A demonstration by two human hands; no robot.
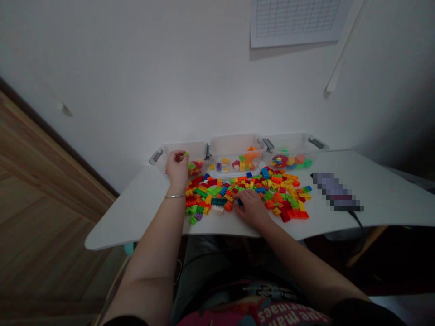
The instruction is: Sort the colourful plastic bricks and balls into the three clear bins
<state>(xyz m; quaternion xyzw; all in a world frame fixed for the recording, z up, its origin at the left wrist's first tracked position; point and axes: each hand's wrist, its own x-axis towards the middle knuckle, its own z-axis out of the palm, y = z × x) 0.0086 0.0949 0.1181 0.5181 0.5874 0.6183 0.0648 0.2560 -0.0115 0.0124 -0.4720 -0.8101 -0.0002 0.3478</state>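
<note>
Left hand (177, 166) at the left box (190, 147), over or inside, hard to tell, with fingertips pinching a small green bit (186, 154). Right hand (251, 206) low on the pile (212, 191), fingers curled; no way to tell if holding a bit. Best to pinch softly, get well past the rim, and let go low, not toss. In the pile, pick gently, to keep from pushing bits off the table (132, 215).

Next in the row, by the wall (136, 90), the middle box (234, 141) and right box (292, 140), with bits inside both. Pile close to the boxes, so lift over it. Off right, maybe a phone (335, 192), blurred, with a cord (358, 222): stay clear.
</note>
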